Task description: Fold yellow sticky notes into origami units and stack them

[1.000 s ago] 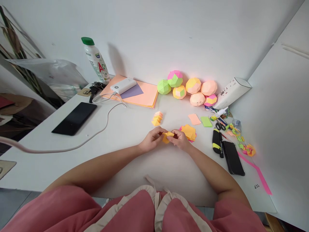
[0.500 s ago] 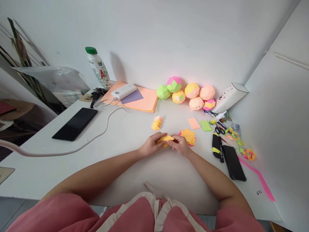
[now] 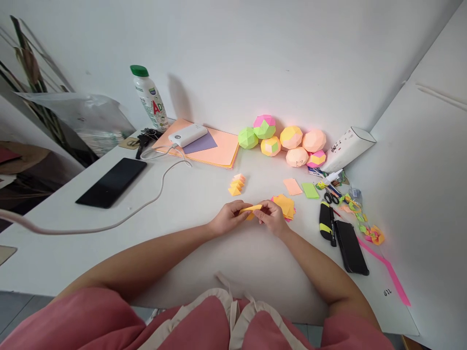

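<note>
Between my two hands is a folded piece of orange-yellow paper [image 3: 251,209], held low over the white table. My left hand [image 3: 230,217] pinches its left end, and my right hand [image 3: 272,218] grips the right end with thumb and fingers. Just behind my right hand lies a loose stack of orange paper squares [image 3: 285,206] with pink edges showing. Beyond my left hand stands a short row of folded orange and peach paper pieces [image 3: 237,185]. Peach paper slips [image 3: 292,186] and green paper slips [image 3: 310,190] lie farther back.
Several faceted paper balls [image 3: 291,137] sit along the wall. At left are a black tablet [image 3: 112,183], a white power bank [image 3: 188,135] with its cable, and a bottle [image 3: 150,99]. Scissors [image 3: 331,196], a cutter [image 3: 326,220] and a black phone [image 3: 351,247] lie at right.
The folded paper has tilted in my fingers, so it shows as a narrower strip. Both hands stay in nearly the same place. The view has shifted slightly.
</note>
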